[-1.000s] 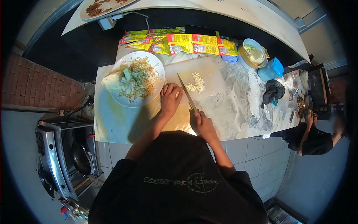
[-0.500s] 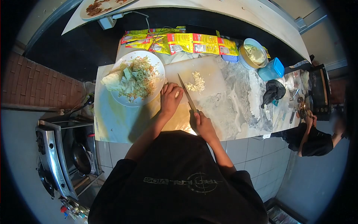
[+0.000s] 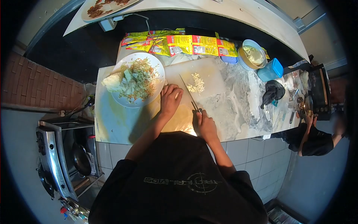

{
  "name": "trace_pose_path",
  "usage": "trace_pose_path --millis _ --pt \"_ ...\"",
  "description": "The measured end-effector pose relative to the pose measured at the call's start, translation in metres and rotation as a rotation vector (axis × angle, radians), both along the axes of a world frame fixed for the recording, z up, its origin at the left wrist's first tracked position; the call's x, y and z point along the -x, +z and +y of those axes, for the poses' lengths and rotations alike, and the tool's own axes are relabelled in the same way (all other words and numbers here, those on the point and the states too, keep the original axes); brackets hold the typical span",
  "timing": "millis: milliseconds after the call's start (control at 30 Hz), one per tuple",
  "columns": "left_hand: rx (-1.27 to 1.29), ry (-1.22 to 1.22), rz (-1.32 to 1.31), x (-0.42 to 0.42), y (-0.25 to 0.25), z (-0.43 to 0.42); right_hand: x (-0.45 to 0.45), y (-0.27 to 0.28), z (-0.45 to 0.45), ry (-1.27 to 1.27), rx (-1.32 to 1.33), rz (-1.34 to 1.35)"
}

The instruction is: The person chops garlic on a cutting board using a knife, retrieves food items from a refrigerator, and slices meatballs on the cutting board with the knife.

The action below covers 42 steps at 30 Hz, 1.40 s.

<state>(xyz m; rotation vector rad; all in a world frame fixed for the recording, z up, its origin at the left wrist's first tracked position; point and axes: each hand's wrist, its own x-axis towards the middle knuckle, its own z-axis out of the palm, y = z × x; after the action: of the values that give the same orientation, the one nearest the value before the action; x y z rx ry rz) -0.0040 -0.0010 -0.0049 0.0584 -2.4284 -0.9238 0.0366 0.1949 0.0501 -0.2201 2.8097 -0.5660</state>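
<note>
My right hand is closed around the handle of a kitchen knife, whose blade points away from me over the white cutting board. Chopped pale pieces, resembling garlic, form a small pile to the right of the blade. My left hand rests at the board's near left edge, its fingers curled together; what lies under the fingertips is hidden. Just left of it is a white plate heaped with shredded vegetables and a chunk of pale cabbage.
Yellow and red sachets line the back. To the right stand a bowl of pale food, a blue container and a black plastic bag. Another person works at far right. A stove is at lower left.
The knife blade has rolled in my right hand, so it now looks thinner, almost edge-on. My left hand stays in place.
</note>
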Motion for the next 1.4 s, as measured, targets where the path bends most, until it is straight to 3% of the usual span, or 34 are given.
trace_pose_path --millis 200,267,467,767,1100,1400 --pt "-0.003 -0.105 -0.019 -0.005 0.016 -0.008 0.000 -0.001 0.010 0.013 0.219 -0.078" --pt "-0.196 -0.167 -0.040 -0.009 0.024 -0.011 -0.001 0.004 0.009 0.026 0.291 -0.153" --pt "-0.009 -0.062 -0.024 -0.034 0.031 -0.019 -0.002 0.004 0.007 -0.020 0.247 -0.154" --pt "-0.050 -0.017 -0.025 -0.029 0.019 -0.007 -0.008 0.005 0.001 0.058 0.325 -0.171" --pt "-0.031 -0.019 -0.014 -0.027 0.008 -0.007 -0.012 -0.006 -0.005 0.079 0.242 -0.160" --pt "-0.034 0.006 -0.020 -0.027 0.006 -0.007 0.003 0.003 -0.017 0.136 0.005 0.009"
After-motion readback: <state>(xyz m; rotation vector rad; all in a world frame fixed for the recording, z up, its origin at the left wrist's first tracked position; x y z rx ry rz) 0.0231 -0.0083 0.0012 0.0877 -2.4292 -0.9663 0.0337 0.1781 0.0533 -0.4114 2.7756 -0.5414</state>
